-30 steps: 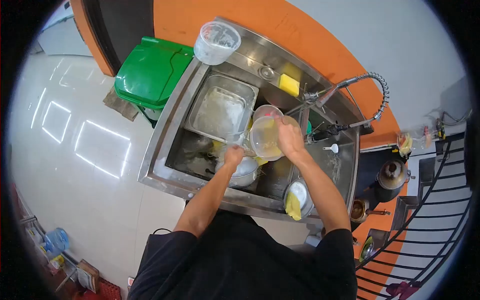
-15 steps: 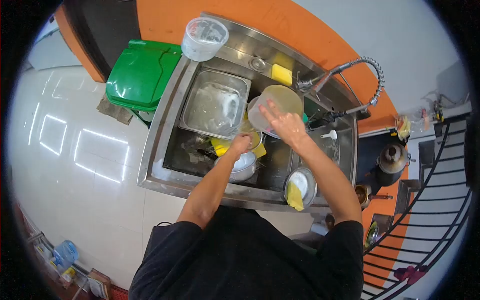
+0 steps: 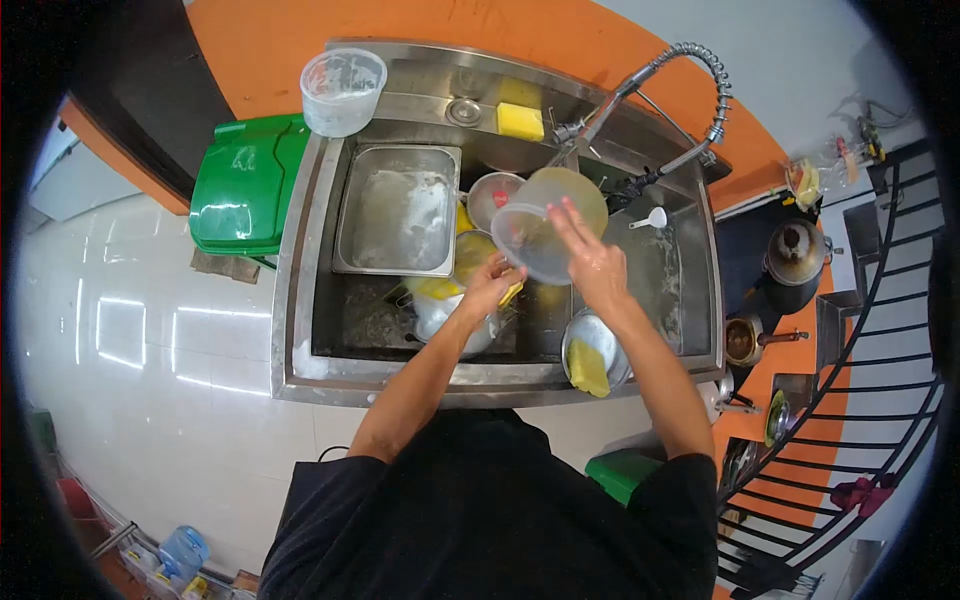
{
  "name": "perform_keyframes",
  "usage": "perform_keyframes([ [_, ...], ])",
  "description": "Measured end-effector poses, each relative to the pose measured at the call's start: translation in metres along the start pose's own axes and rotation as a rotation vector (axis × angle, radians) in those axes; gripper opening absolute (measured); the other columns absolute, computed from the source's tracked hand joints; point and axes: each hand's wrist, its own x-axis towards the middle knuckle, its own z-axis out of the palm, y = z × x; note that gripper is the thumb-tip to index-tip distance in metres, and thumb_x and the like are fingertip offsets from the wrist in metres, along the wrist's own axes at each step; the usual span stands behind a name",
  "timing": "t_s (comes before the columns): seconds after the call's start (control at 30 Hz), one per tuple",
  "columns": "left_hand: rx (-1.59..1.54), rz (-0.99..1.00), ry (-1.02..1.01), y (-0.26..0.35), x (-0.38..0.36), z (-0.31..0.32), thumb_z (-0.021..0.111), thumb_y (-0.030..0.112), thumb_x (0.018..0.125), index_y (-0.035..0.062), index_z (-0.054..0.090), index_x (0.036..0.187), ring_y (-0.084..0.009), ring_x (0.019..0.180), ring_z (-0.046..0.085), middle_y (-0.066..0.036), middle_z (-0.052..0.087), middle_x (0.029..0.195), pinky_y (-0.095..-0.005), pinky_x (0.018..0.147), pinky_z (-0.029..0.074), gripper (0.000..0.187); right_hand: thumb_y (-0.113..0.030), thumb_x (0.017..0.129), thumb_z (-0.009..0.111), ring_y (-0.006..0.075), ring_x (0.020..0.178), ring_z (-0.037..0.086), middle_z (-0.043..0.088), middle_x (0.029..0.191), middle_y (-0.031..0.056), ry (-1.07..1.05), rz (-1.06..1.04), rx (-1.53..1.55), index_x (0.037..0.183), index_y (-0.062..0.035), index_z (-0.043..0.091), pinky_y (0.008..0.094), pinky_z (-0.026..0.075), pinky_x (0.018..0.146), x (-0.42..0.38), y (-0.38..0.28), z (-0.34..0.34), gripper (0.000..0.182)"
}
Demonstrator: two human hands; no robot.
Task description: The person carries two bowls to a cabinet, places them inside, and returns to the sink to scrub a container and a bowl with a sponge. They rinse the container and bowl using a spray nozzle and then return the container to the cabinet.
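Note:
My right hand (image 3: pixel 598 272) grips a clear plastic tub (image 3: pixel 520 243) by its side, two fingers stretched across it, above the sink divider. A larger cloudy round container (image 3: pixel 578 192) shows just behind the tub. My left hand (image 3: pixel 487 288) is closed on a yellow sponge (image 3: pixel 512 293), close to the tub's lower left edge. Beneath the left hand, a metal bowl (image 3: pixel 440 318) and yellowish items sit in the left basin, partly hidden. A smaller bowl (image 3: pixel 485 195) with a red spot inside lies beyond.
A steel pan (image 3: pixel 362 262) of cloudy water sits at the left. A metal bowl (image 3: pixel 612 352) with a yellow cloth (image 3: pixel 587 371) stands at the front edge. The back ledge holds a yellow sponge block (image 3: pixel 520 122) and clear bucket (image 3: pixel 343 110). A spring faucet (image 3: pixel 722 95) arches overhead.
The view has shifted. The clear tub has come apart from the cloudy container, moving lower and tilting. The yellow sponge now shows at my left hand's fingertips.

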Motion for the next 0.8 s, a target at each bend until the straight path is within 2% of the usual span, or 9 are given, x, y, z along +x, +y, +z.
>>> perform_keyframes([
  [0.13,-0.636,-0.098,-0.103,0.006,-0.012,0.015,0.065,0.022,0.095,0.0153,0.022,0.154,-0.0362,0.123,0.057,-0.019,0.049,0.14,-0.0498,0.092,0.056,0.073,0.005,0.082,0.055,0.0261,0.088,0.071,0.036,0.156,0.0127,0.385,0.092,0.445,0.153,-0.016,0.033,0.0302,0.057,0.062,-0.036,0.008,0.034,0.078],
  [0.23,-0.5,-0.051,-0.015,0.005,-0.021,0.01,0.053,0.007,0.098,0.0158,0.013,0.156,-0.0395,0.118,0.059,-0.021,0.047,0.141,-0.0476,0.088,0.059,0.071,0.002,0.09,0.054,0.0307,0.094,0.069,0.035,0.155,0.0165,0.181,0.292,0.993,0.154,-0.0119,0.029,0.0302,0.056,0.068,-0.084,-0.004,0.038,0.071],
  [0.33,-0.281,-0.023,0.015,0.017,-0.035,-0.011,0.042,-0.007,0.095,0.0178,0.003,0.157,-0.0383,0.118,0.059,-0.022,0.041,0.145,-0.045,0.087,0.06,0.077,-0.02,0.092,0.06,0.0413,0.126,0.051,0.044,0.142,0.0274,-0.016,0.565,0.604,0.141,-0.0058,0.045,0.0464,0.048,0.097,-0.143,0.005,0.043,0.053],
  [0.37,-0.271,-0.035,0.011,0.019,-0.037,-0.013,0.042,-0.007,0.095,0.0178,0.003,0.157,-0.0383,0.118,0.059,-0.022,0.041,0.145,-0.045,0.087,0.06,0.077,-0.02,0.092,0.06,0.0413,0.126,0.051,0.044,0.142,0.0274,-0.018,0.58,0.612,0.141,-0.0058,0.045,0.0464,0.048,0.097,-0.16,0.007,0.051,0.053],
  [0.43,-0.059,0.304,0.124,0.02,-0.044,-0.019,0.033,-0.013,0.088,0.0226,-0.011,0.156,-0.04,0.122,0.055,-0.025,0.026,0.154,-0.0441,0.091,0.057,0.088,-0.03,0.086,0.066,0.0428,0.12,0.053,0.05,0.132,0.0279,-0.475,0.708,0.507,0.132,-0.0058,0.051,0.0495,0.045,0.099,-0.191,0.008,0.077,0.054],
  [0.53,0.211,0.404,0.192,0.016,-0.045,-0.032,0.034,-0.016,0.085,0.0216,-0.013,0.156,-0.0386,0.116,0.058,-0.024,0.029,0.152,-0.0425,0.089,0.057,0.093,-0.024,0.079,0.071,0.0441,0.117,0.054,0.051,0.128,0.0296,-0.416,0.656,0.6,0.124,-0.0062,0.054,0.0495,0.047,0.096,-0.199,0.016,0.098,0.051],
  [0.67,0.134,0.296,0.298,0.005,-0.053,-0.043,0.032,-0.011,0.088,0.013,-0.008,0.157,-0.0361,0.11,0.062,-0.024,0.038,0.145,-0.0406,0.082,0.058,0.084,-0.015,0.077,0.07,0.044,0.113,0.056,0.053,0.123,0.0286,-0.258,0.792,0.667,0.122,-0.0046,0.051,0.0483,0.046,0.096,-0.186,0.016,0.093,0.05],
  [0.73,0.066,0.233,0.306,0.002,-0.057,-0.047,0.033,-0.009,0.088,0.011,-0.004,0.157,-0.0367,0.108,0.064,-0.024,0.041,0.142,-0.0412,0.081,0.059,0.08,-0.008,0.076,0.069,0.0468,0.117,0.051,0.052,0.125,0.0282,0.145,0.856,0.659,0.126,-0.0042,0.046,0.0498,0.043,0.099,-0.188,0.013,0.113,0.055],
  [0.8,-0.007,0.164,0.31,0.0,-0.06,-0.048,0.033,-0.007,0.089,0.0091,0.001,0.156,-0.0373,0.105,0.065,-0.024,0.044,0.139,-0.0418,0.079,0.059,0.076,-0.016,0.081,0.067,0.0495,0.128,0.04,0.04,0.142,0.0278,0.113,0.74,0.596,0.138,-0.0037,0.037,0.0562,0.035,0.105,-0.19,0.008,0.124,0.066],
])
